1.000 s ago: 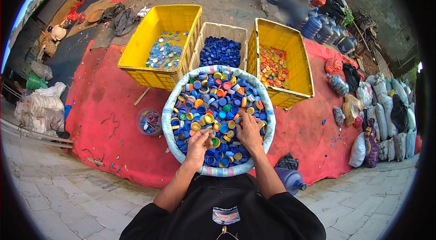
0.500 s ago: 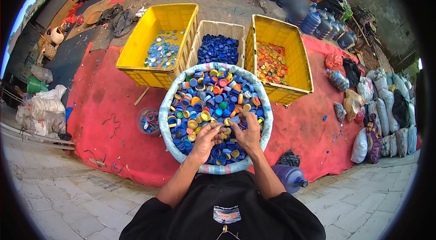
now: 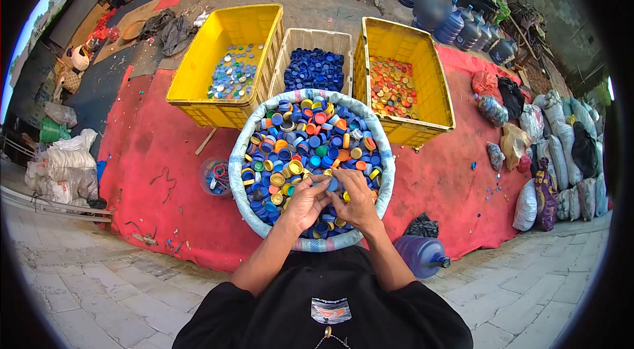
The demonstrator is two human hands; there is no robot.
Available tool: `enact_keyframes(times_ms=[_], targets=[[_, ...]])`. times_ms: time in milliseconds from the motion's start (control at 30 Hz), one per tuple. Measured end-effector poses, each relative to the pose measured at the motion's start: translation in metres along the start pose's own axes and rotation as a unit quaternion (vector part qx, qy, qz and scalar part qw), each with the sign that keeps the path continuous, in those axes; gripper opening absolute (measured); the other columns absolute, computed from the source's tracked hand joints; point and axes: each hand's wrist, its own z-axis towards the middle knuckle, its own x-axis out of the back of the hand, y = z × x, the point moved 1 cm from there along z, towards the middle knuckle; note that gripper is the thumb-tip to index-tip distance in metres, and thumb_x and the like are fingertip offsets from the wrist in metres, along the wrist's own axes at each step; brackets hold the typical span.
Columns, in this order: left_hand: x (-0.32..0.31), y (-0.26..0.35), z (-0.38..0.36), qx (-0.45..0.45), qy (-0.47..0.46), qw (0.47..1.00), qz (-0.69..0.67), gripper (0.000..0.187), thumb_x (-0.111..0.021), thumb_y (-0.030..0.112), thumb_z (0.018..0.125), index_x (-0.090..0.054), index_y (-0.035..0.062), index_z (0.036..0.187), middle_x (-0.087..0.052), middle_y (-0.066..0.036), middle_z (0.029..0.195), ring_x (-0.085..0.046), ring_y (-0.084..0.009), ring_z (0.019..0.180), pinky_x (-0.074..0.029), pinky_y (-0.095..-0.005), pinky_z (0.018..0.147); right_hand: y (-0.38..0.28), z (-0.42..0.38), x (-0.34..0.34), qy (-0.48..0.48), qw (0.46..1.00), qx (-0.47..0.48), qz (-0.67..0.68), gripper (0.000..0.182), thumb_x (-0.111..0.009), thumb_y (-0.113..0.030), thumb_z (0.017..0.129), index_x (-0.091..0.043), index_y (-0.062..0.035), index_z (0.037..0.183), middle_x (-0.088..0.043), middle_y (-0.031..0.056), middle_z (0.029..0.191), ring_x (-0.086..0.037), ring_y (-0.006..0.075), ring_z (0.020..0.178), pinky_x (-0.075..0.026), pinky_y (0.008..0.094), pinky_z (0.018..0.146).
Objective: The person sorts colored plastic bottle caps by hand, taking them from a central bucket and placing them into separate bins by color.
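A round basin [image 3: 239,180] with a pale blue cloth-wrapped rim sits right in front of me, heaped with bottle caps [image 3: 288,145], mostly blue with yellow, orange and green ones among them. Over its near part my hands meet. A blue bottle cap [image 3: 335,184] shows between the fingertips of my left hand [image 3: 305,205] and my right hand [image 3: 354,201]. Both hands are closed in a pinch around it, their fingers bent and nearly touching. Part of the cap is hidden by the fingers.
Beyond the basin stand a yellow crate [image 3: 198,106] with pale caps, a whitish crate [image 3: 348,52] with dark blue caps and another yellow crate [image 3: 413,130] with orange-red caps. A clear tub [image 3: 206,180] is left; a water jug [image 3: 421,258] and filled sacks [image 3: 526,207] are right.
My hands have come closer together over the basin, and the right fingers have lowered towards the left ones. The view has shifted slightly.
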Motion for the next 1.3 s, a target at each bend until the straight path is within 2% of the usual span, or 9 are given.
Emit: enact_keyframes(times_ms=[200,400,633,800,900,967,1033,1167,1300], targets=[[-0.006,-0.003,-0.007,-0.056,0.089,0.989,0.101,0.025,-0.068,0.003,0.086,-0.053,0.0039,0.106,-0.062,-0.006,0.095,-0.066,-0.0173,0.087,-0.058,-0.0330,0.076,-0.007,-0.001,0.008,-0.081,0.994,-0.037,-0.063,0.062,-0.074,-0.004,0.069,-0.054,-0.0012,0.127,-0.060,0.0141,0.102,-0.057,0.0314,0.099,-0.045,0.0413,0.089],[0.002,-0.003,-0.006,-0.028,0.048,0.998,0.009,0.022,-0.066,0.009,0.090,-0.053,0.0062,0.107,-0.063,-0.006,0.096,-0.065,-0.0171,0.084,-0.057,-0.0373,0.078,0.002,-0.007,-0.008,-0.005,0.997,-0.055,0.048,0.055,-0.072,-0.002,0.076,-0.052,0.0008,0.127,-0.062,0.0188,0.105,-0.063,0.0346,0.093,-0.052,0.0377,0.079],[0.004,-0.002,-0.003,0.002,0.036,0.999,0.006,0.012,-0.065,0.012,0.091,-0.058,0.0100,0.101,-0.063,-0.003,0.095,-0.063,-0.0153,0.089,-0.051,-0.0356,0.084,0.013,-0.014,-0.019,0.010,0.964,-0.161,0.213,0.055,-0.068,0.004,0.081,-0.043,0.0021,0.130,-0.063,0.0189,0.108,-0.065,0.0244,0.096,-0.054,0.0339,0.080],[0.007,-0.005,0.002,-0.009,0.038,0.999,0.024,0.010,-0.064,0.013,0.092,-0.059,0.0094,0.099,-0.065,-0.004,0.096,-0.062,-0.0163,0.091,-0.051,-0.0333,0.084,0.027,-0.023,-0.026,0.043,0.893,-0.230,0.385,0.054,-0.065,0.002,0.086,-0.038,0.0022,0.133,-0.060,0.0155,0.110,-0.062,0.0190,0.097,-0.052,0.0311,0.084],[0.008,0.002,0.007,-0.025,0.032,0.999,0.017,0.011,-0.065,0.014,0.092,-0.059,0.0092,0.100,-0.066,-0.006,0.099,-0.062,-0.0174,0.094,-0.050,-0.0324,0.084,0.024,-0.021,-0.014,0.087,0.842,-0.302,0.438,0.051,-0.064,-0.002,0.089,-0.037,0.0025,0.133,-0.058,0.0127,0.110,-0.061,0.0172,0.098,-0.051,0.0289,0.085],[0.007,0.012,0.012,-0.066,0.036,0.997,0.004,0.021,-0.066,0.012,0.091,-0.056,0.0079,0.108,-0.065,-0.008,0.106,-0.062,-0.0172,0.097,-0.051,-0.0307,0.083,0.024,-0.019,-0.006,0.127,0.841,-0.312,0.424,0.043,-0.059,-0.010,0.093,-0.042,0.0006,0.131,-0.057,0.0099,0.108,-0.060,0.0153,0.094,-0.052,0.0282,0.081],[-0.007,0.026,0.011,-0.123,0.081,0.988,0.036,0.026,-0.068,0.010,0.088,-0.055,0.0070,0.111,-0.065,-0.008,0.107,-0.061,-0.0151,0.099,-0.050,-0.0275,0.080,0.029,-0.020,0.001,0.172,0.734,-0.332,0.567,0.038,-0.057,-0.016,0.091,-0.048,-0.0011,0.125,-0.058,0.0089,0.107,-0.061,0.0175,0.092,-0.052,0.0322,0.081],[0.010,0.031,0.012,-0.216,0.081,0.912,0.339,0.041,-0.076,0.013,0.081,-0.053,0.0049,0.114,-0.062,-0.009,0.118,-0.057,-0.0100,0.087,-0.048,-0.0269,0.072,0.038,-0.030,0.012,0.212,0.636,-0.339,0.661,0.036,-0.057,-0.024,0.087,-0.054,-0.0030,0.116,-0.059,0.0093,0.104,-0.061,0.0211,0.091,-0.050,0.0361,0.082],[0.001,0.020,-0.029,-0.179,-0.014,0.707,0.684,0.049,-0.076,0.010,0.077,-0.054,0.0038,0.122,-0.069,-0.002,0.091,-0.055,-0.0109,0.072,-0.047,-0.0255,0.067,0.048,-0.048,0.021,0.231,0.614,-0.356,0.666,0.033,-0.057,-0.026,0.087,-0.056,-0.0038,0.112,-0.060,0.0095,0.100,-0.061,0.0218,0.091,-0.049,0.0362,0.080]])
